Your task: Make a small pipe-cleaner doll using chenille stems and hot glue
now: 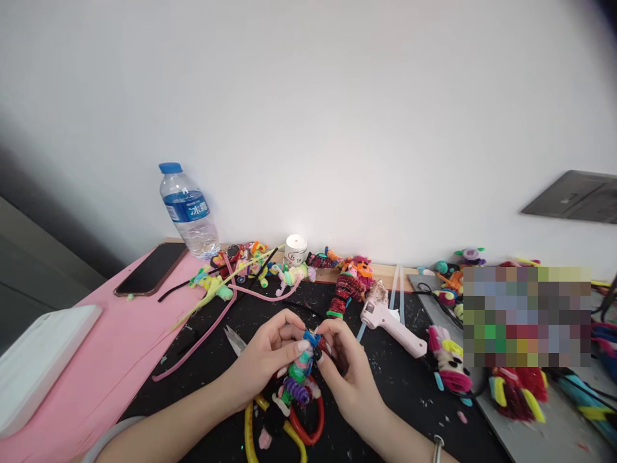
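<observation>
Both my hands meet over the black mat [395, 379] at the table's near middle. My left hand [267, 357] and my right hand [347, 366] pinch a small pipe-cleaner figure [301, 370] made of blue, green, pink and purple coils. Their fingertips close on its blue top end. Below the figure lie a red loop [315, 424] and yellow pipe cleaners [250, 431]. Small scissors [234, 339] rest just left of my left hand.
A pink glue gun [393, 321] lies right of my hands. Several pipe-cleaner figures [349, 283] line the wall edge, with a water bottle [187, 209], a small white jar [295, 249] and a phone [152, 268] at the left. A white object [38, 360] sits on the pink sheet [110, 354].
</observation>
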Tool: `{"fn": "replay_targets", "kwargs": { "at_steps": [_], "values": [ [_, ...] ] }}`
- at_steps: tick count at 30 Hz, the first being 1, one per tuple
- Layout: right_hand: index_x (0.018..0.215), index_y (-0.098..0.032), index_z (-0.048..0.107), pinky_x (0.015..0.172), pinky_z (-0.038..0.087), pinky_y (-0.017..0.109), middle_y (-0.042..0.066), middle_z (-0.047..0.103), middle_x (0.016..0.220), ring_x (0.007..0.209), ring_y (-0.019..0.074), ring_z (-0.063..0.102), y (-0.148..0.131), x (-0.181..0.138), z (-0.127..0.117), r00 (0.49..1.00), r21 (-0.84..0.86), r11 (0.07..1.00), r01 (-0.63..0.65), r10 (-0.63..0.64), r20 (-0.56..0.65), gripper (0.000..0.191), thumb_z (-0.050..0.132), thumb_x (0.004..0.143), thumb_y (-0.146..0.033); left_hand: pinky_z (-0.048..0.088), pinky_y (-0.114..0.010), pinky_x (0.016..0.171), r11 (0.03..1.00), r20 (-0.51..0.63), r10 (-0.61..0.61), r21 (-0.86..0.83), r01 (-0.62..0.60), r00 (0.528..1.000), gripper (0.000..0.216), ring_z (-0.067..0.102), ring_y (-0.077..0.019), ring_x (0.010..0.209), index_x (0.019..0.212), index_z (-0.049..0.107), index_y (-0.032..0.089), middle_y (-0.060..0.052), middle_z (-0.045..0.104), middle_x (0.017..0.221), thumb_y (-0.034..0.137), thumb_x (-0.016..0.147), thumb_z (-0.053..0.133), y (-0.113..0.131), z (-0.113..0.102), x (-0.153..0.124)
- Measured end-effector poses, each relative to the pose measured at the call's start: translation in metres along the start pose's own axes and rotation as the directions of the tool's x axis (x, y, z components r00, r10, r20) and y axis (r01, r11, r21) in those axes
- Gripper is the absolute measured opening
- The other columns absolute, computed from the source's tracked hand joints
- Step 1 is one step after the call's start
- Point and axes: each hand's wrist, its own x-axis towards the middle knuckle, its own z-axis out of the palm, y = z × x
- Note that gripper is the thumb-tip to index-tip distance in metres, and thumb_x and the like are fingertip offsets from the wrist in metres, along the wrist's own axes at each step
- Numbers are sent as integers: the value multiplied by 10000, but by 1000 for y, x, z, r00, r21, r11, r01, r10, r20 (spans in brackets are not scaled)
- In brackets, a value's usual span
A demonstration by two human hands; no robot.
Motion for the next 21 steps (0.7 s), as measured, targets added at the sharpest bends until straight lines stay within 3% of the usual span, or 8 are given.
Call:
{"fn": "replay_targets", "kwargs": {
  "at_steps": [21],
  "values": [
    [944,-225,490,598,359,265,-13,421,758,669,150,415,1,2,0,1000,14,1000,-15,15,0,84,473,862,-221,225,-179,444,1000,2,-17,-2,17,1000,218,411,-28,507,909,466,182,26,580,740,278,803,631,1,0,-1]
  ]
}}
